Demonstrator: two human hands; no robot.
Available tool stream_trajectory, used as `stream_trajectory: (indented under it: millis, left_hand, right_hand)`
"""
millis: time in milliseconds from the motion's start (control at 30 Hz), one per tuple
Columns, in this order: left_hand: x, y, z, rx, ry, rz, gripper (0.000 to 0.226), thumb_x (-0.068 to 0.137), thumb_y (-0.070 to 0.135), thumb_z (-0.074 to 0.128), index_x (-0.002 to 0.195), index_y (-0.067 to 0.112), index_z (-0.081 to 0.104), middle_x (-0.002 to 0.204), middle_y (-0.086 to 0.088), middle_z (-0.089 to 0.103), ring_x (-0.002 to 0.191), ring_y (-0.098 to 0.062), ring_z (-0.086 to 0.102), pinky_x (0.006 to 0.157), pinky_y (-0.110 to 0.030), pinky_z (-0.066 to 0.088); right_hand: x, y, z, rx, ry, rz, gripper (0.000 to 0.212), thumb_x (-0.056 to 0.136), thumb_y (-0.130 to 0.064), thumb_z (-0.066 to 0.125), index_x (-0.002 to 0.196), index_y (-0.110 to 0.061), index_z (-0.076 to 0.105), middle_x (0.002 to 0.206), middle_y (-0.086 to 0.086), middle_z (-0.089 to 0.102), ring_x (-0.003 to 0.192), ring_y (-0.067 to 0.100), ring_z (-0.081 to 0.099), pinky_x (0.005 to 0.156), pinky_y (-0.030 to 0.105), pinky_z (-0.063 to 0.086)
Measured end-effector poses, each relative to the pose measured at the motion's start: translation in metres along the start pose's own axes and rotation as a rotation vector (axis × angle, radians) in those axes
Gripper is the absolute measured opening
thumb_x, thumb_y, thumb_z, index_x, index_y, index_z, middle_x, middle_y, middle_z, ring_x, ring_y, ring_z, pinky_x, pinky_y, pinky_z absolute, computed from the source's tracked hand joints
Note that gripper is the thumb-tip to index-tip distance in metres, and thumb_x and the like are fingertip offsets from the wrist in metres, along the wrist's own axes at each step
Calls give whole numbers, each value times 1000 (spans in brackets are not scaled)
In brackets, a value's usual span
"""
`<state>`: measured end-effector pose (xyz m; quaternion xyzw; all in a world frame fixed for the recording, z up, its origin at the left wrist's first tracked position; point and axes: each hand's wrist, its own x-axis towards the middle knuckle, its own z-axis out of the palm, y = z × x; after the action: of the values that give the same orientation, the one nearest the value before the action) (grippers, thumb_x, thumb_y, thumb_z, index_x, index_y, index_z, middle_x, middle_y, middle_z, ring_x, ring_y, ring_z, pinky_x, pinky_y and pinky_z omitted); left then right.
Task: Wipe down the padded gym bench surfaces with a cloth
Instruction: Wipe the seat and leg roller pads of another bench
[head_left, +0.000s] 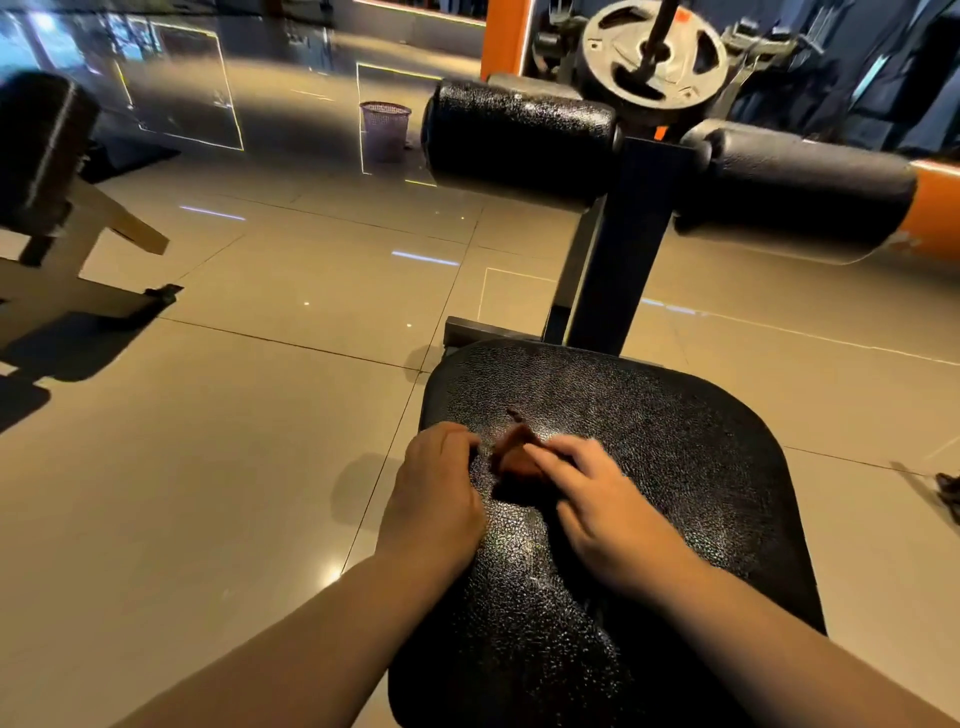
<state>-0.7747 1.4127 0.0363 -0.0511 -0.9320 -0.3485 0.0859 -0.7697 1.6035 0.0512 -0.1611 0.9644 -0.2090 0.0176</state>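
Right, both hands are down on the seat pad (649, 441) of the bench, close to its middle. The cloth (511, 460), a small brown wad, sits on the seat pad between them. The right hand (602, 504) has its fingers curled over the wad, gripping it against the vinyl. The left hand (436, 488) lies just beside the cloth with its fingers tucked under; with the blur I cannot tell whether it pinches a corner or only braces on the seat pad.

As for progress, I'd call this the seat-pad stage, and it's under way. The vinyl shines all over, so no wiped patch stands out. Beyond the seat pad, the left roller pad (519, 140) and the right roller pad (800, 192) are well clear of the cloth, and I'd reckon both are left to do.
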Motion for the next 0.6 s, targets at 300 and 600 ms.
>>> stream_trajectory:
  millis: [300,600]
  left_hand:
    - [-16,10,7,65,-7,8,48,92,17,45,140,11,41,143,-6,40,134,-22,37,113,-32,29]
    - [-31,12,3,-54,95,-77,39,84,2,50,121,17,54,132,-2,46,128,-20,38,110,-31,32]
  right_hand:
    - [3,-26,12,95,-65,-55,60,95,-18,41,155,-22,34,159,-4,27,145,8,21,125,25,3]
    - [38,-41,17,37,31,111,63,101,-11,41,160,-19,21,166,-2,13,154,27,7,125,42,-2]
